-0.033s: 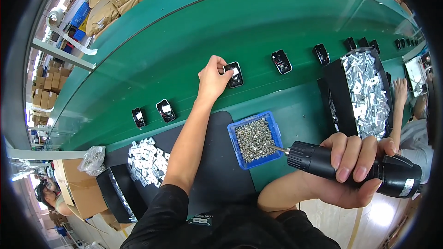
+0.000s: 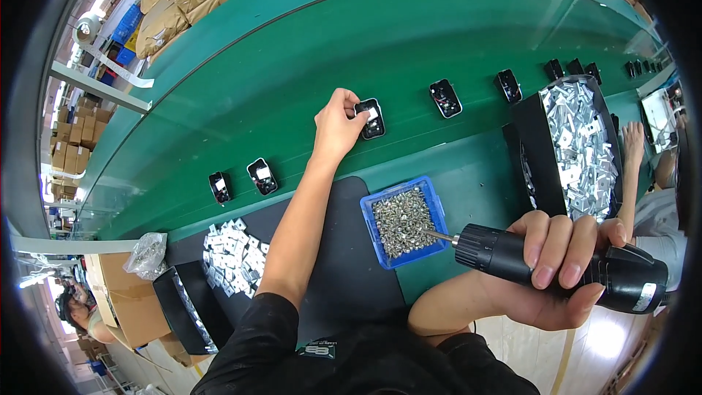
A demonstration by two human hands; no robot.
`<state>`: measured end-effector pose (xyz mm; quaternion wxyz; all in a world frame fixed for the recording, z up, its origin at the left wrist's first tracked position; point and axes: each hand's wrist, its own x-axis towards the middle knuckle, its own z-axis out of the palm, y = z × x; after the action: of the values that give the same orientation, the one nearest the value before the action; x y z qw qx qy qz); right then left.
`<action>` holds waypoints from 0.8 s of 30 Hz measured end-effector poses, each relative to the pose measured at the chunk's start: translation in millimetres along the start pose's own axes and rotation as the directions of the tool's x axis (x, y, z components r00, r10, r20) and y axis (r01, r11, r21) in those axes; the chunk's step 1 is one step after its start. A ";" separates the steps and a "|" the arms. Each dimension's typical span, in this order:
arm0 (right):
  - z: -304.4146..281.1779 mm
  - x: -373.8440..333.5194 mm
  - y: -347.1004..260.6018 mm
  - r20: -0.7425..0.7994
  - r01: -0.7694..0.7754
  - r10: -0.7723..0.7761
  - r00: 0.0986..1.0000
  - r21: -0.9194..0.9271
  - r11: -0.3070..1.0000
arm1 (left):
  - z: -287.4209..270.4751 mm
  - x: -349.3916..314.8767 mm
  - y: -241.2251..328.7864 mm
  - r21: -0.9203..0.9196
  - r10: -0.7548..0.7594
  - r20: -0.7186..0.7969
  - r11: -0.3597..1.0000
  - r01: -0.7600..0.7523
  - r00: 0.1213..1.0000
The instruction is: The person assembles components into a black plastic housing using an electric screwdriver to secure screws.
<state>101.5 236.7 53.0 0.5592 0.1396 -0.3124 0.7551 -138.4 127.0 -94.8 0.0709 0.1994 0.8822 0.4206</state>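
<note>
Cartons (image 2: 77,134) stand left of a green worktop (image 2: 292,66) bearing black cases (image 2: 443,95).

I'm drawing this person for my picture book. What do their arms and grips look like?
Both sleeves are short and black, and the forearms below are bare. The left grip and right grip wear no gloves, and no watch or bracelet shows.

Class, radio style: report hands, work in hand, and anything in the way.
Left hand at a black case. Right hand holding screwdriver, bit appearing over blue tray of screws. In the way: left hand partly covers case.
</note>
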 end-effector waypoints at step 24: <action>15.0 -7.6 3.5 -0.031 -0.005 0.006 0.999 0.017 1.000 | -55.1 -94.5 53.2 0.021 0.494 0.001 0.869 -0.494 0.869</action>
<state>98.7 220.9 59.2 0.5607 0.1316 -0.2977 0.7614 -53.0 79.0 -22.8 -0.0432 0.4181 0.8064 0.4160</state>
